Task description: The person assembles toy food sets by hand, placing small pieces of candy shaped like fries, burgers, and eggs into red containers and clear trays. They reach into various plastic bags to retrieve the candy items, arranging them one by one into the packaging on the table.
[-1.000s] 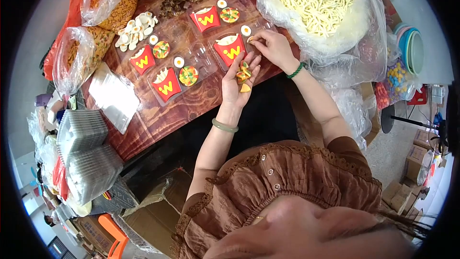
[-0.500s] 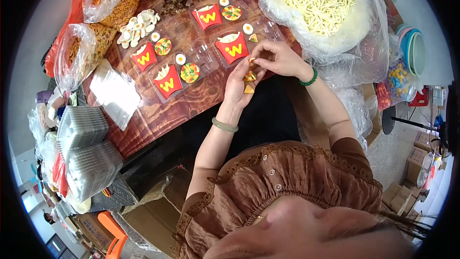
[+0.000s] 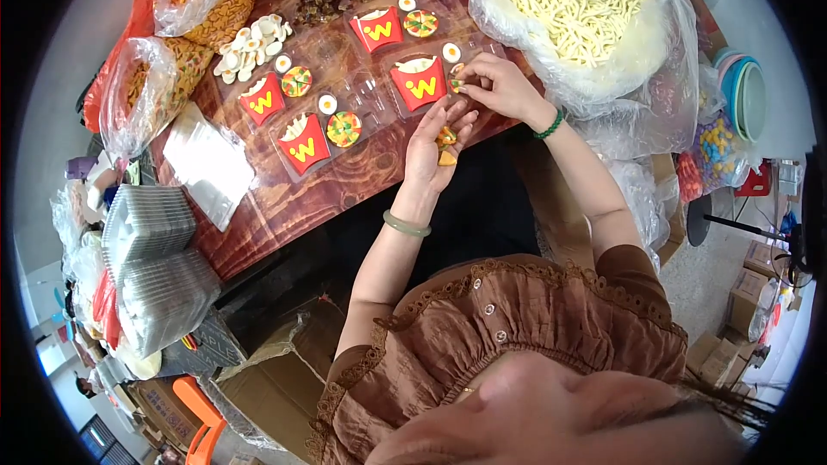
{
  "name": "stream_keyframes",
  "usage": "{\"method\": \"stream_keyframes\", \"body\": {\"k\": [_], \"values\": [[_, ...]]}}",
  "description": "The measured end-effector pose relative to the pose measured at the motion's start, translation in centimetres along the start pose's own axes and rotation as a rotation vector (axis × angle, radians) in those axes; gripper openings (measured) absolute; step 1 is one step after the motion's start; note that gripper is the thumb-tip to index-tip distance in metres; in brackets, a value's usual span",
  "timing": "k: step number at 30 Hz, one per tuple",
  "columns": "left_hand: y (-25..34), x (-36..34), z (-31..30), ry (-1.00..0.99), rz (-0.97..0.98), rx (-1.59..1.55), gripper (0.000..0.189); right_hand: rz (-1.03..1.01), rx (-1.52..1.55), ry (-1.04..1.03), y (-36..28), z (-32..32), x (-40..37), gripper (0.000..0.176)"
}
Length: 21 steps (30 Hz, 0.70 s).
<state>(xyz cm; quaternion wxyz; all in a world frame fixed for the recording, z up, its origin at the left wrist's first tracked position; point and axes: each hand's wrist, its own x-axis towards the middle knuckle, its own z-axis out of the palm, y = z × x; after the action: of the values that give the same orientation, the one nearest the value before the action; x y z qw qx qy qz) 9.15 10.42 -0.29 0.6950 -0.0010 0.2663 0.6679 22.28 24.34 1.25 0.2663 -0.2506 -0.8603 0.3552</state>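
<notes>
Several small pizza-slice candies (image 3: 445,141) lie in the left hand (image 3: 429,153), which is palm up and loosely cupped at the near edge of the desk (image 3: 284,207). Just beyond it, the right hand (image 3: 500,88) pinches a single slice (image 3: 457,79) between thumb and fingertips. The slice is over a clear tray (image 3: 485,50), beside a red fries box (image 3: 419,83). Farther past the right hand sits a bag of pale strips (image 3: 586,17).

right hand (image 3: 498,86): moved off left hand (image 3: 431,151) to tray (image 3: 372,90) | pinches, apparently, one wedge (image 3: 457,79) | wedge pieces (image 3: 445,142): fewer in palm
</notes>
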Motion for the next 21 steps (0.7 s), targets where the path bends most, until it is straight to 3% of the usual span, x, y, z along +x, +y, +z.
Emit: {"method": "stream_keyframes", "body": {"k": [5, 7, 11, 14, 17, 21], "values": [[-0.3, 0.0, 0.4, -0.003, 0.022, -0.02, 0.037, 0.046, -0.128, 0.033, 0.3, 0.9, -0.2, 0.015], [-0.1, 0.0, 0.4, -0.009, 0.009, -0.014, 0.039, -0.037, -0.202, 0.125, 0.1, 1.4, -0.2, 0.015], [0.0, 0.2, 0.1, -0.045, -0.004, -0.039, 0.039, -0.037, -0.274, 0.119, -0.3, 1.0, -0.1, 0.014], [0.3, 0.1, 0.1, -0.08, -0.044, -0.137, 0.04, 0.151, 0.105, 0.126, -1.0, -0.3, -0.1, 0.013], [0.6, -0.3, 0.4, -0.097, -0.059, -0.197, 0.041, 0.148, -0.036, 0.07, -0.5, -1.4, -0.5, 0.013], [0.6, -0.2, 0.8, -0.134, -0.049, -0.195, 0.041, 0.079, 0.029, -0.019, -2.1, -1.5, -1.2, 0.012]]}}
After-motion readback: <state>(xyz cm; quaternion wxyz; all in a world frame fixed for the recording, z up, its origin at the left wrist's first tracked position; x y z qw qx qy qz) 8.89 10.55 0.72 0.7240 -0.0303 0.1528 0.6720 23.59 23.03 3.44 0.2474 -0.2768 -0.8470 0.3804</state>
